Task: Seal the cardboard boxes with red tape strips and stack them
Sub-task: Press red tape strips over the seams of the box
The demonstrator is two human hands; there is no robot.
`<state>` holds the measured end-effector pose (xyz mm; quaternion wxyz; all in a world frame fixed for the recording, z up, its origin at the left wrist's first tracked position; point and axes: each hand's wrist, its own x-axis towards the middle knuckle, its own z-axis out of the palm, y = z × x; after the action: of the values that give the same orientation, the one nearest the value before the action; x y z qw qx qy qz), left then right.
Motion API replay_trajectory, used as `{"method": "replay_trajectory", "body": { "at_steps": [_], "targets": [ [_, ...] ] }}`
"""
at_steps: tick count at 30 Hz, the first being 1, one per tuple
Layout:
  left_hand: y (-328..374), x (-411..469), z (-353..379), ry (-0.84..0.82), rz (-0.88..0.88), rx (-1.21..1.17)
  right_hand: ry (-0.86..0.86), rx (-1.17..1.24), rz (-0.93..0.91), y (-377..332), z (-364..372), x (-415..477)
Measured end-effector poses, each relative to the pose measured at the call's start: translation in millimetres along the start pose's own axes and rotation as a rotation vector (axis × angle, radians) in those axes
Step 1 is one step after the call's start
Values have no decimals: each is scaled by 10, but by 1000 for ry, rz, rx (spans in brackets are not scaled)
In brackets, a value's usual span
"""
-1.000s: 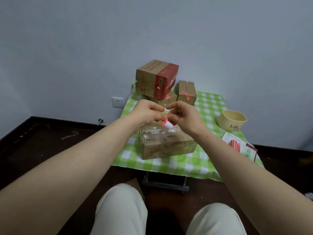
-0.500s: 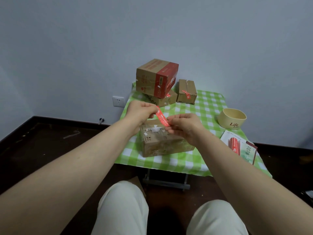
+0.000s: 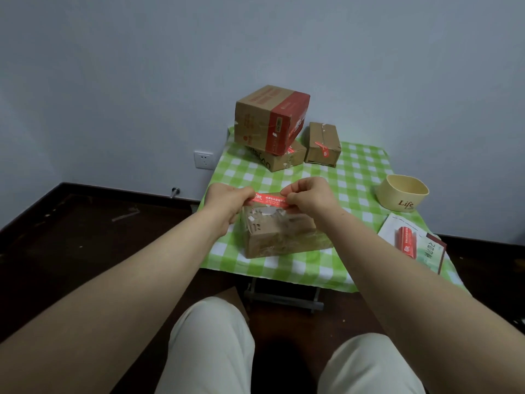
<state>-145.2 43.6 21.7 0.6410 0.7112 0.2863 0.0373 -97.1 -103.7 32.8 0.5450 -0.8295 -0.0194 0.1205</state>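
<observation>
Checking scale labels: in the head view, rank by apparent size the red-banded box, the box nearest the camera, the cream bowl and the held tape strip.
1. red-banded box and nearest box: look alike; the latter is nearer and partly hidden, so unranked.
2. cream bowl.
3. tape strip.

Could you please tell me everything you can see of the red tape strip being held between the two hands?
The red tape strip is a narrow, thin band, red with white print too small to read. It is stretched taut and nearly level. The left hand pinches its left end, the right hand its right end. It lies over the top of the near cardboard box; whether it touches the box cannot be told.
</observation>
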Motion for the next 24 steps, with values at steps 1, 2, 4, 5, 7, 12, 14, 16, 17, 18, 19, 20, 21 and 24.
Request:
{"method": "replay_trajectory", "body": {
  "at_steps": [1,2,4,5,7,12,14,16,17,18,19,20,21,24],
  "targets": [
    [-19,16,-11,5,-11,16,10,-10,-6,4,14,15],
    [-38,32,-22,7,-20,31,18,-16,-9,17,27,38],
    [-77,69,-36,7,-33,44,21,-21,-5,45,53,73],
    [-97,90,-40,11,-39,49,22,-29,-2,61,68,89],
    [-141,132,-44,17,-41,70,30,-61,0,95,97,118],
    [-232,203,-32,33,-24,140,32,-104,-39,185,143,173],
    [-252,220,-26,50,-2,172,48,-141,-49,204,144,180],
    [-263,239,-18,60,16,199,58,-151,-48,216,142,193],
    [-264,247,-19,63,22,208,56,-151,-50,221,145,199],
    [-265,250,-20,64,28,219,54,-150,-57,229,150,205],
    [-263,250,-22,66,35,233,52,-150,-69,233,154,205],
    [-261,249,-24,68,43,250,52,-155,-80,239,159,206],
    [-261,247,-27,70,51,267,54,-163,-88,244,161,208],
    [-270,256,-31,77,62,298,66,-177,-97,257,168,221]
  ]
}}
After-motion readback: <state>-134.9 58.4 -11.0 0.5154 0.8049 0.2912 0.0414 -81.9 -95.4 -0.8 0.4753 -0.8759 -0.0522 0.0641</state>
